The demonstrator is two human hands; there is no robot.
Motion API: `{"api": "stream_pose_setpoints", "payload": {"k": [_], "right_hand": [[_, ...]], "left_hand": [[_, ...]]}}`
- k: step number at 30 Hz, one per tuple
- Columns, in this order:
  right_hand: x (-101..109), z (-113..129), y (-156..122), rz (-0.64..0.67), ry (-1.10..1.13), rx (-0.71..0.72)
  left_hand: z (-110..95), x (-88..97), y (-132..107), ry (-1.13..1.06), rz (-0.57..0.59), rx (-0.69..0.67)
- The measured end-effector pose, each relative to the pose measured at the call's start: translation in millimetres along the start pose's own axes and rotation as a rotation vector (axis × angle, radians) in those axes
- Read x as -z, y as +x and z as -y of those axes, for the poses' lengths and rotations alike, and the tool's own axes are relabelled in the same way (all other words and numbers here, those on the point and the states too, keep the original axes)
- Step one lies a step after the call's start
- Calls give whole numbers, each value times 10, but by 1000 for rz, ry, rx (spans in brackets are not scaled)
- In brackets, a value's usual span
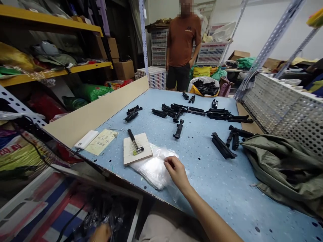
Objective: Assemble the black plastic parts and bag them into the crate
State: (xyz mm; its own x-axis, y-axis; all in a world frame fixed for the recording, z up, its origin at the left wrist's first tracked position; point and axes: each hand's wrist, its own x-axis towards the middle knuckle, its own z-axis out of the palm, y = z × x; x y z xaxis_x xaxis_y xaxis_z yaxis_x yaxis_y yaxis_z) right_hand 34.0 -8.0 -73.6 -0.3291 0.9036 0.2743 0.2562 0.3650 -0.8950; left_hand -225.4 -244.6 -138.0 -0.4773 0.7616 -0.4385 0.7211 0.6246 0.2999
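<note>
My right hand [176, 171] is closed, thumb and fingers pinching the edge of a clear plastic bag at the stack of plastic bags [156, 168]. A board [127, 155] rests on part of that stack, with a small black-handled hammer [135, 142] lying on it. Down at the lower left, my left hand [101, 232] is blurred over a crate [138, 208], beside dark items in clear plastic [108, 215]; its fingers cannot be made out. Ahead, a single black plastic part [179, 129] lies on the blue table [156, 129].
More black parts [222, 146] lie in groups across the table. A green cloth [272, 168] is bunched at the right. A white power bank [87, 139] and a handwritten note [102, 141] lie at left. Beyond the table a person [183, 43] stands near a sack of black parts [204, 86].
</note>
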Motion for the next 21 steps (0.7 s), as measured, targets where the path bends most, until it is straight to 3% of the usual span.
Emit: {"api": "stream_pose_setpoints", "payload": {"k": [3,5,7,9,12,14,17,21], "right_hand": [[-225,61,185,41,-60,71],[-348,32,262,75,-150,116],[-437,-34,290,125,-251,161],[-479,-113,269,188,-337,221],[-452,-217,181,260,-439,340],[-409,-258,121,293,-505,402],[-395,-262,92,349,-611,432],[-551,-155,201,446,-672,421]], "left_hand": [[-336,467,344,91,-246,-125],[-666,800,562,149,-428,-362],[-1006,1044,766,264,-505,-594],[-1280,1155,958,403,-455,-676],[-1475,1158,1197,485,-253,-667],[-1483,1169,1307,446,-171,-680],[-1437,1324,1400,349,-147,-779],[-1435,1574,1433,216,-140,-828]]}}
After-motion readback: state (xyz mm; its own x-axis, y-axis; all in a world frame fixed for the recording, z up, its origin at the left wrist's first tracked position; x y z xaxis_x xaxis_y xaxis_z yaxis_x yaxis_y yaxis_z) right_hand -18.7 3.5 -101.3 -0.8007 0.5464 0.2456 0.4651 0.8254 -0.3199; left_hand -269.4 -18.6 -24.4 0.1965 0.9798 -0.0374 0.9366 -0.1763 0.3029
